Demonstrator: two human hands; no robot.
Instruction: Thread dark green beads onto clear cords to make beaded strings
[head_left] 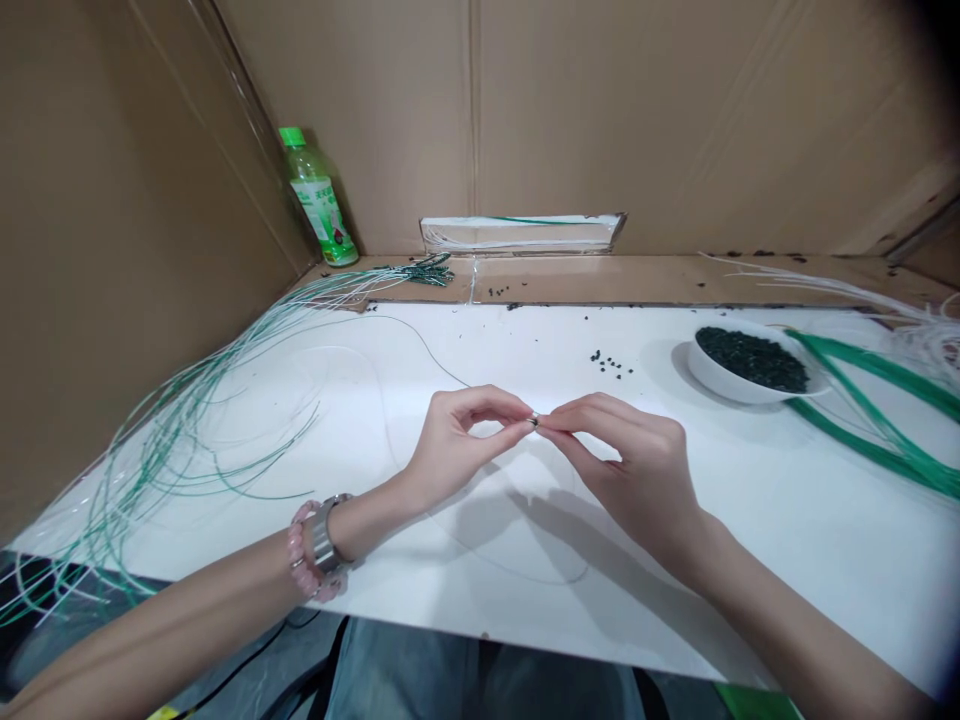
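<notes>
Over the middle of the white tabletop, my left hand [450, 435] and my right hand [637, 460] meet at the fingertips, both pinched closed. Between them shows a tiny dark piece [535, 422], mostly covered by the fingers; which hand bears it is hard to tell. A thin green cord [426, 345] runs across the table to behind my left hand. Below the hands a pale thin cord [517, 570] curves in a loop on the table. Several small dark pieces [611, 362] lie scattered beyond my right hand.
A white bowl [739, 388] of dark pieces stands at right, beside green cord bundles [885, 455] and white cords [930, 335]. Green and white cords [187, 400] spread at left. A green bottle [319, 205] leans near the cardboard wall [555, 110], which has a slot.
</notes>
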